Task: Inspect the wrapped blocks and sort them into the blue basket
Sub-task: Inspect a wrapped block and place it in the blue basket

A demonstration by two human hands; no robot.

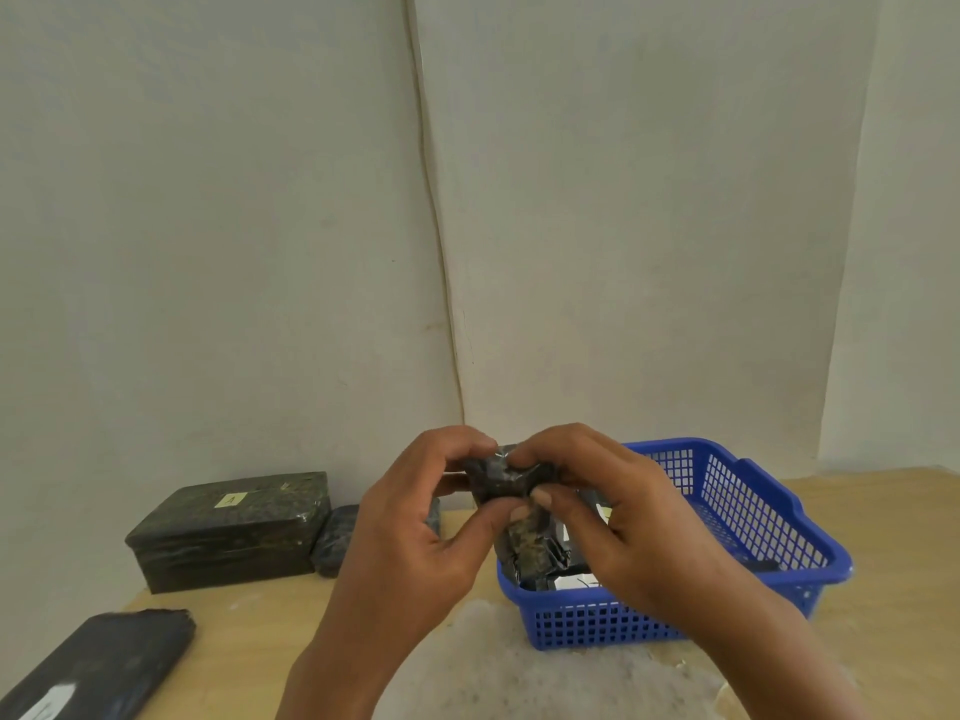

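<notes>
Head view: my left hand and right hand both pinch a small wrapped block; glossy wrap looks slippery, so I'd grip its edges above the blue basket.

Yellow label reading "A" on large dark wrapped block, other labels unreadable

My 1 camera sits on my head, facing forward and down, close above my left hand and right hand, the wall rising beyond them.
</notes>
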